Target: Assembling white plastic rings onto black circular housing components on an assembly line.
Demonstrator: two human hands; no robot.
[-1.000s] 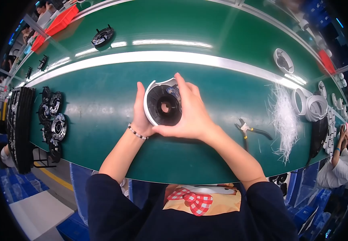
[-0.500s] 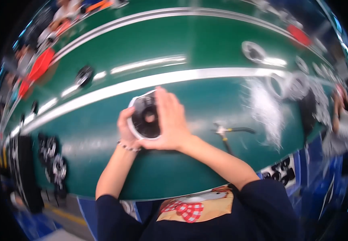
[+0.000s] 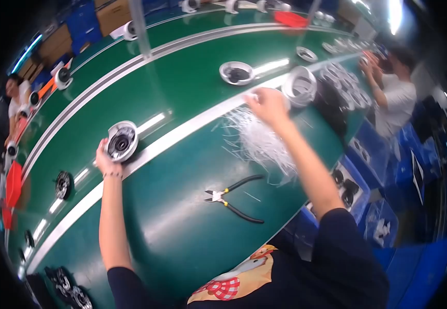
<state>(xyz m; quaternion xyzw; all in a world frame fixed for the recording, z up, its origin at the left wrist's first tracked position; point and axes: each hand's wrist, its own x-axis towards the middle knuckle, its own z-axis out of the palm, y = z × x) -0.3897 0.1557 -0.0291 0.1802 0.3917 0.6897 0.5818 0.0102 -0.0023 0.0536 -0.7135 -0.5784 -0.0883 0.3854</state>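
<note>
At the left, my left hand (image 3: 109, 160) grips the near left edge of a white round housing (image 3: 133, 131) with a black ring-shaped insert (image 3: 121, 143) inside. This housing is over the green conveyor belt, its open face toward me; whether it touches the belt I cannot tell. My right hand (image 3: 270, 105) is stretched out to the right over the white rail, above a heap of thin white strips (image 3: 265, 141). Its fingers are bent and blurred, and what lies between them cannot be made out. Just beyond it stand stacked white rings (image 3: 300, 86).
Side cutters (image 3: 217, 196) with black and yellow handles lie spread on the green tabletop. Another white housing (image 3: 236, 73) and a black round part (image 3: 63, 185) sit on the belt. More black parts (image 3: 66, 283) lie lower left. A co-worker (image 3: 396, 92) is at the right.
My hands have parted from around the housing. The left carried it left to the belt, while the right reached out toward the white strips and rings. The view has turned right.
</note>
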